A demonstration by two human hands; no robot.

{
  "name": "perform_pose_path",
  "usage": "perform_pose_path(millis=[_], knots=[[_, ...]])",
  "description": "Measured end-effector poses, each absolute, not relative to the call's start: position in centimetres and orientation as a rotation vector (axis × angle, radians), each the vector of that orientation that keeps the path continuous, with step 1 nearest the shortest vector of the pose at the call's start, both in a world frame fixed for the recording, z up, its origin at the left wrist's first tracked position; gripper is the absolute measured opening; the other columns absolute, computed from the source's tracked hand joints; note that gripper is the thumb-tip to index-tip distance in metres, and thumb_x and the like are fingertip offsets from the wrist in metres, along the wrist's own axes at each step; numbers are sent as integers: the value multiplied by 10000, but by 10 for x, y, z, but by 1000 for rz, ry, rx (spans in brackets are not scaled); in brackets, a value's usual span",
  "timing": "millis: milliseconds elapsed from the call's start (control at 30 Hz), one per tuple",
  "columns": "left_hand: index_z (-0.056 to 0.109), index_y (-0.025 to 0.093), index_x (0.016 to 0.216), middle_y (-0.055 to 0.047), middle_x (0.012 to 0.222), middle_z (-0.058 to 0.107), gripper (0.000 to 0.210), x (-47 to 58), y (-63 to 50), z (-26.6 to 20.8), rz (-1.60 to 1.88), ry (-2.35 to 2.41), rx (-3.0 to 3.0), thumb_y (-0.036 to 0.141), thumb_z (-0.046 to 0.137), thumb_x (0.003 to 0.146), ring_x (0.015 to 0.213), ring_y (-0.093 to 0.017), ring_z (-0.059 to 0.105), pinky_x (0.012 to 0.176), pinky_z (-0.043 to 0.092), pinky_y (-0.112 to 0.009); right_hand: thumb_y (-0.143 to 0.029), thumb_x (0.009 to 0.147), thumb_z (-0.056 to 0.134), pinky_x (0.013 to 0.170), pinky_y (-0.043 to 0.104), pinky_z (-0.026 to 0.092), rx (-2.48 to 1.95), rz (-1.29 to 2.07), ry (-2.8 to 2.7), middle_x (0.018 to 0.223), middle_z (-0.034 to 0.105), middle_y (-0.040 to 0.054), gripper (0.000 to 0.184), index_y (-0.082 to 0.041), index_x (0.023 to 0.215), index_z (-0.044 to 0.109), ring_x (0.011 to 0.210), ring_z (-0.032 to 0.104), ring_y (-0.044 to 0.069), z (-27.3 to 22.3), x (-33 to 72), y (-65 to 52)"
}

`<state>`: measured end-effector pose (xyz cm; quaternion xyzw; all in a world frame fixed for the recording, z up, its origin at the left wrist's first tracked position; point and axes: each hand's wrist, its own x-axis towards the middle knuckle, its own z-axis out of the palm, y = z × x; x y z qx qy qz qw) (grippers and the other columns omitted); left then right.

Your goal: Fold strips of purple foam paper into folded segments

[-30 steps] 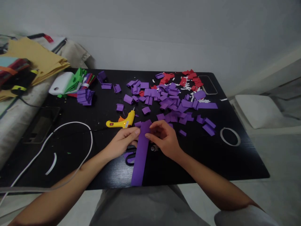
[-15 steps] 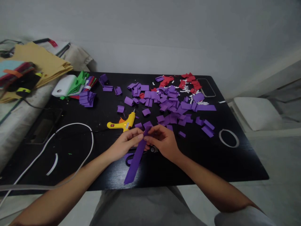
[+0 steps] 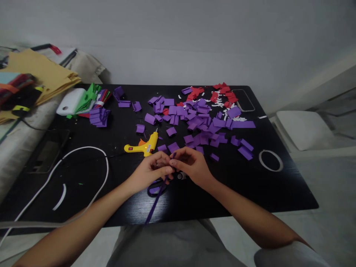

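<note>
purple strip (image 3: pixel 154 205); grip hidden by left hand (image 3: pixel 150 171), right hand (image 3: pixel 194 164); black loop (image 3: pixel 149 191) part-covered

We hold the purple strip (image 3: pixel 154 205) edge-on between our left hand (image 3: pixel 152 168) and right hand (image 3: pixel 193 163), its tail running to 7 o'clock. From the hands, we locate the yellow glue gun (image 3: pixel 150 144) at 10 o'clock, purple pieces (image 3: pixel 204 138) at 1 o'clock, the pale ring (image 3: pixel 280 161) at 3 o'clock and the white cable (image 3: pixel 107 167) at 9 o'clock, about the black counter (image 3: pixel 250 185).
</note>
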<state>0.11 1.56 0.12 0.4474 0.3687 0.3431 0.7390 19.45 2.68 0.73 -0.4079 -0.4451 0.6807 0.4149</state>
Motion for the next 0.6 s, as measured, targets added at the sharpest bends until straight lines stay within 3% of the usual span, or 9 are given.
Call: perform_pose_path(millis=[267, 600], knots=[[611, 150, 965, -7, 809, 741, 371, 1, 16, 3, 768, 841, 1000, 423, 835, 853, 674, -132, 740, 596, 655, -250, -458, 636, 972, 638, 273, 594, -1038, 1730, -1091, 750, 721, -12, 407, -206, 787, 690, 657, 689, 142, 9, 194, 29], [599, 159, 970, -15, 839, 749, 433, 0, 16, 8, 757, 904, 953, 534, 792, 868, 685, -169, 777, 612, 682, -292, -481, 729, 909, 655, 284, 589, -1057, 1688, -1122, 763, 696, -17, 355, -205, 802, 699, 646, 656, 133, 9, 198, 30]])
